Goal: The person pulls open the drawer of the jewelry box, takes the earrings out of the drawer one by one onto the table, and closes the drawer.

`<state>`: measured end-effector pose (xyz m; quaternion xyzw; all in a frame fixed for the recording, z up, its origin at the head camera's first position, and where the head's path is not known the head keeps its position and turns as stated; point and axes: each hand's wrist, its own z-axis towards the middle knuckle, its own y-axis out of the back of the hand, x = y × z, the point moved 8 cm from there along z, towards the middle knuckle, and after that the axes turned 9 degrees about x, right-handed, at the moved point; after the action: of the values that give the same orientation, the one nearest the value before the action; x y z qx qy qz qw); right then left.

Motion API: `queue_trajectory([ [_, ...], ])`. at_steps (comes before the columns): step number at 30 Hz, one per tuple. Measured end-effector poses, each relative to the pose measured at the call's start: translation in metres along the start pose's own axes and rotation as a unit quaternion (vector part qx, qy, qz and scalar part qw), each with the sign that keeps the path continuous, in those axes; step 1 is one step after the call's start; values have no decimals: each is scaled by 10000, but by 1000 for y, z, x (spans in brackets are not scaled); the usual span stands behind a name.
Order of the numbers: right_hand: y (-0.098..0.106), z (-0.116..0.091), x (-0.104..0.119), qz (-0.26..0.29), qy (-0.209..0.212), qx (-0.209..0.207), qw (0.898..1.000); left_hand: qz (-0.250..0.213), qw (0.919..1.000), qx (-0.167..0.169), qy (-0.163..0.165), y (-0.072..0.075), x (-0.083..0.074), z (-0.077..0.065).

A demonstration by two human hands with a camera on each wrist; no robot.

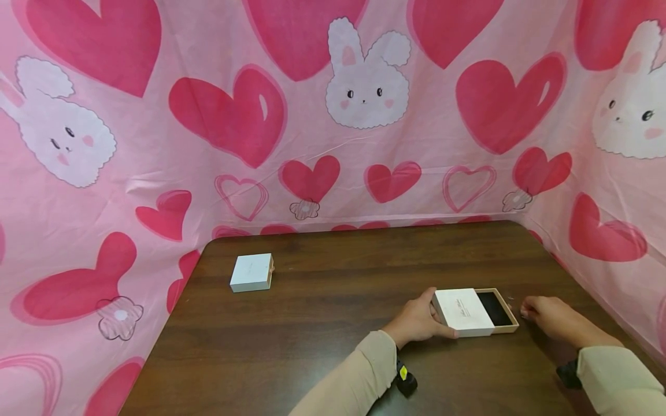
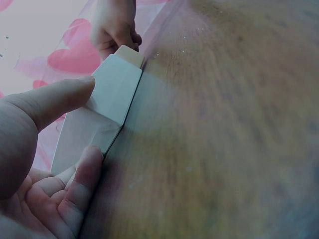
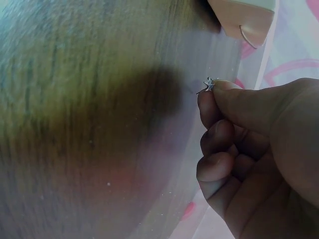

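Observation:
A white sliding gift box [image 1: 464, 313] lies on the brown table with its drawer [image 1: 512, 325] pulled partly out to the right, showing a black lining [image 1: 494, 309]. My left hand [image 1: 416, 321] grips the left end of the sleeve, thumb on the near side. Just right of the drawer, my right hand [image 1: 561, 319] pinches a small silver star-shaped jewellery piece [image 3: 209, 83] between thumb and index finger. Its other fingers are curled in. In the right wrist view a thin loop [image 3: 246, 37] hangs from the drawer's end.
A second white box [image 1: 252, 273], closed, sits at the back left of the table [image 1: 312, 277]. Pink cloth [image 1: 364, 150] with hearts and rabbits hangs behind and on both sides. The table's right edge runs close to my right forearm.

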<state>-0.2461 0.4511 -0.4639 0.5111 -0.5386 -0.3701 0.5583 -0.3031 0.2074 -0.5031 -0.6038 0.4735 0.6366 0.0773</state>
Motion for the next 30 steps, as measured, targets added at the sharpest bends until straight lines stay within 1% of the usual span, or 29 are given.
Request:
queue_trajectory([
  [7,-1,-1,0,27,32,-36,10000,-53,10000,22,2,-1,0,0],
  [17,0,-2,0,-47,171,-232,9996,-80,10000,15,-45,-1,0,1],
  [25,-4,-2,-2,29,39,-29,10000,-107,9999,12,-123,-2,2,1],
  [30,-4,-2,-2,59,33,-22,10000,-102,9998,-2,-160,-1,1,1],
])
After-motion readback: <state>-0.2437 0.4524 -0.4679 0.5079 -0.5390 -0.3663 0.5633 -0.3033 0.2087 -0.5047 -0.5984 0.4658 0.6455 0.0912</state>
